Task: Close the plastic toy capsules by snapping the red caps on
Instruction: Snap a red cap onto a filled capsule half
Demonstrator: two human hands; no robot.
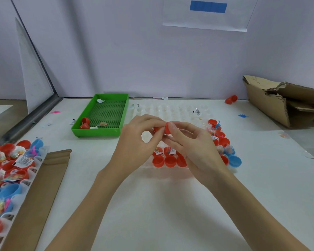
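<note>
Both hands meet above the clear plastic capsule tray [170, 109] and hold one red capsule [163, 129] between them. My left hand [140, 142] pinches its left end with thumb and fingertips. My right hand [192, 144] pinches its right half, the red cap, with thumb and forefinger. Below the hands, several red capsule halves [164, 161] sit in the tray's near row, some with small toys and labels inside. More red and blue halves [223, 142] lie in the tray's right side.
A green tray [105, 132] with two red halves stands at the back left. A rack of red and blue capsule halves [9, 163] and a cardboard strip [43, 187] lie at left. A torn cardboard box [279, 102] is at right, a loose red capsule [231, 99] near it.
</note>
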